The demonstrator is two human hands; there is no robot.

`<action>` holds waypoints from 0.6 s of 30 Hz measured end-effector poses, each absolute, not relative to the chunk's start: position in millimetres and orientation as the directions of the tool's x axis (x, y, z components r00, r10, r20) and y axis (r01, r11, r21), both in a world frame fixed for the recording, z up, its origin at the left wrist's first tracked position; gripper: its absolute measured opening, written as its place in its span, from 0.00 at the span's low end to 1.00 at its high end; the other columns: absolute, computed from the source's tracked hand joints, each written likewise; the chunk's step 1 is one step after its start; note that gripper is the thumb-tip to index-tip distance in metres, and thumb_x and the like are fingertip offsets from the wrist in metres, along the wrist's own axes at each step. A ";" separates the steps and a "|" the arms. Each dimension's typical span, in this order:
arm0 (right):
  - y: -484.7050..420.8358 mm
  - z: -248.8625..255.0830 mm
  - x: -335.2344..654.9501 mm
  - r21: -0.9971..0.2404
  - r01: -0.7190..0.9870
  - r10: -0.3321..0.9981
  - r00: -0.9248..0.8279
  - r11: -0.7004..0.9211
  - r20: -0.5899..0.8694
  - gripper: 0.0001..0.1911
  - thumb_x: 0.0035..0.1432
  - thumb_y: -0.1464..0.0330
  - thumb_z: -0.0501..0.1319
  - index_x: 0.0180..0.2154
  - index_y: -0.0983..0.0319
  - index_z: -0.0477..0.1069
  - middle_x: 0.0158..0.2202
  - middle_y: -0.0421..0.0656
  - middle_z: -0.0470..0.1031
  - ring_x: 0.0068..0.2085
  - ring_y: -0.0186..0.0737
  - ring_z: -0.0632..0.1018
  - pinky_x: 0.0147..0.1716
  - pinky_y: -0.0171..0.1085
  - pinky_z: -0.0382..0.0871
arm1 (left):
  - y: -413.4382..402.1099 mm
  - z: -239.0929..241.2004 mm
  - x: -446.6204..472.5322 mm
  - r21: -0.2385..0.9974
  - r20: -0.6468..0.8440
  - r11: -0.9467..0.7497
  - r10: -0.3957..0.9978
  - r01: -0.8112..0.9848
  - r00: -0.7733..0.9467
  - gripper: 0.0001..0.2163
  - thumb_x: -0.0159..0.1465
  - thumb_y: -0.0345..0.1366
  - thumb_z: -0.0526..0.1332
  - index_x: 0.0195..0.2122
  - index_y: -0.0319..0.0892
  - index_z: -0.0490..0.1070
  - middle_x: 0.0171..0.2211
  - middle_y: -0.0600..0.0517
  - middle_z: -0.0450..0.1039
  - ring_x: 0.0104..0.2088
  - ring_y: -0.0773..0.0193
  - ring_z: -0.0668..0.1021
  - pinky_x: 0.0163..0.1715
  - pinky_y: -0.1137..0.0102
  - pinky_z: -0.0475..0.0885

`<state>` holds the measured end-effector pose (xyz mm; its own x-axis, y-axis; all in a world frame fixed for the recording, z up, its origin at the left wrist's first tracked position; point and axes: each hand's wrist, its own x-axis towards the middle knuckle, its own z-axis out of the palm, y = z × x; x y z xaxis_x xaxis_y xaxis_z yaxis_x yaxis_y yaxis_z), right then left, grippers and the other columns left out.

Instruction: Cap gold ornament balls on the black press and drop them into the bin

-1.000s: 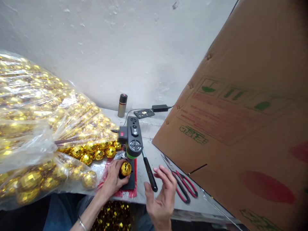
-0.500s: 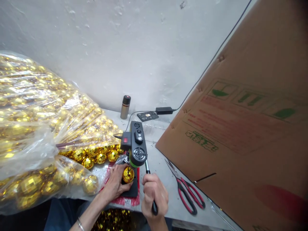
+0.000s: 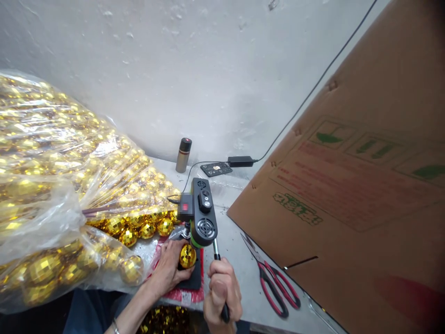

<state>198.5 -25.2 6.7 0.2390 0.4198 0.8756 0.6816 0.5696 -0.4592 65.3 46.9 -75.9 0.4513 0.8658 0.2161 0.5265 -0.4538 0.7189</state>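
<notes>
My left hand point(image 3: 170, 267) is closed around a shiny gold mirror-faceted ball point(image 3: 187, 256). It keeps the ball beneath the front end of a small black bench machine point(image 3: 204, 208), over the machine's dark base plate point(image 3: 193, 281). Whether a tool tip touches the ball is hidden by the machine head. In my right hand point(image 3: 223, 292) is the black grip of the machine's lever point(image 3: 217, 253), fingers wrapped round it. Red plastic sheeting point(image 3: 181, 296) lies under the base.
Clear plastic bags of gold balls point(image 3: 69, 153) fill the left. Red-and-black scissors point(image 3: 274, 283) lie right of the lever, beside a large cardboard box point(image 3: 333, 185). Behind stand a bottle point(image 3: 183, 155), a dark patterned phone-like slab point(image 3: 216, 169) and a power adapter point(image 3: 240, 161) with cable.
The whole view has shifted slightly. My right hand has come a little down and toward me with the lever grip. My left hand still holds the ball in the same place.
</notes>
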 end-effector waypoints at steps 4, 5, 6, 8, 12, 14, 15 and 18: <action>-27.2 4.5 197.3 -0.473 0.674 0.432 0.245 0.567 0.868 0.16 0.74 0.73 0.48 0.32 0.58 0.64 0.28 0.36 0.72 0.29 0.33 0.73 0.44 0.41 0.71 | 47.1 -69.5 65.2 0.739 0.170 -0.420 0.873 0.527 0.458 0.21 0.57 0.37 0.68 0.52 0.44 0.72 0.45 0.46 0.76 0.46 0.48 0.77 0.49 0.55 0.70; -27.5 4.4 197.1 -0.481 0.674 0.443 0.246 0.561 0.862 0.16 0.74 0.73 0.48 0.32 0.58 0.64 0.28 0.36 0.72 0.29 0.33 0.73 0.45 0.41 0.71 | 47.0 -67.4 65.2 0.744 0.155 -0.408 0.875 0.529 0.458 0.21 0.57 0.37 0.68 0.52 0.44 0.72 0.45 0.46 0.76 0.46 0.47 0.77 0.49 0.55 0.69; -27.6 4.3 196.9 -0.487 0.674 0.451 0.248 0.555 0.857 0.16 0.74 0.73 0.48 0.32 0.58 0.65 0.28 0.36 0.72 0.29 0.33 0.73 0.46 0.42 0.71 | 46.8 -65.4 65.2 0.749 0.141 -0.397 0.878 0.530 0.458 0.21 0.57 0.38 0.68 0.52 0.44 0.72 0.45 0.45 0.76 0.47 0.47 0.77 0.50 0.54 0.69; -27.4 4.2 196.5 -0.490 0.679 0.450 0.255 0.547 0.856 0.16 0.74 0.73 0.48 0.32 0.58 0.64 0.28 0.36 0.71 0.28 0.33 0.72 0.47 0.42 0.72 | 46.5 -62.2 65.4 0.758 0.117 -0.376 0.882 0.533 0.456 0.21 0.57 0.38 0.69 0.52 0.43 0.72 0.46 0.45 0.76 0.48 0.46 0.76 0.50 0.54 0.69; -26.1 4.0 195.4 -0.479 0.683 0.425 0.264 0.551 0.866 0.17 0.74 0.73 0.47 0.31 0.58 0.63 0.27 0.36 0.70 0.28 0.33 0.71 0.45 0.41 0.72 | 46.3 -61.0 65.9 0.760 0.106 -0.366 0.885 0.537 0.453 0.23 0.57 0.37 0.69 0.55 0.43 0.71 0.47 0.44 0.77 0.48 0.46 0.76 0.51 0.53 0.69; -25.1 4.0 195.2 -0.476 0.683 0.417 0.268 0.554 0.869 0.17 0.74 0.73 0.47 0.30 0.58 0.63 0.27 0.36 0.69 0.28 0.32 0.71 0.43 0.39 0.73 | 46.6 -62.2 66.0 0.758 0.126 -0.381 0.882 0.529 0.455 0.23 0.57 0.38 0.69 0.55 0.44 0.71 0.47 0.45 0.77 0.48 0.46 0.76 0.51 0.54 0.69; -24.5 4.1 195.3 -0.473 0.683 0.411 0.268 0.557 0.871 0.17 0.74 0.73 0.47 0.30 0.58 0.63 0.27 0.35 0.69 0.28 0.32 0.71 0.42 0.38 0.72 | 46.9 -63.1 65.9 0.757 0.133 -0.387 0.880 0.526 0.456 0.23 0.58 0.38 0.69 0.55 0.45 0.71 0.47 0.45 0.77 0.48 0.47 0.76 0.50 0.54 0.69; -22.4 4.9 196.1 -0.451 0.684 0.395 0.252 0.573 0.883 0.18 0.74 0.74 0.47 0.30 0.59 0.62 0.27 0.36 0.69 0.28 0.31 0.71 0.39 0.36 0.71 | 47.5 -66.1 65.9 0.751 0.136 -0.389 0.881 0.533 0.452 0.24 0.57 0.37 0.68 0.56 0.45 0.71 0.47 0.45 0.77 0.48 0.46 0.77 0.50 0.54 0.69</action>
<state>196.1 -22.4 4.9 0.2517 0.3952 0.8834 0.6841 0.5731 -0.4512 65.9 47.5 -66.1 0.4525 0.8814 0.1356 0.5329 -0.3892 0.7513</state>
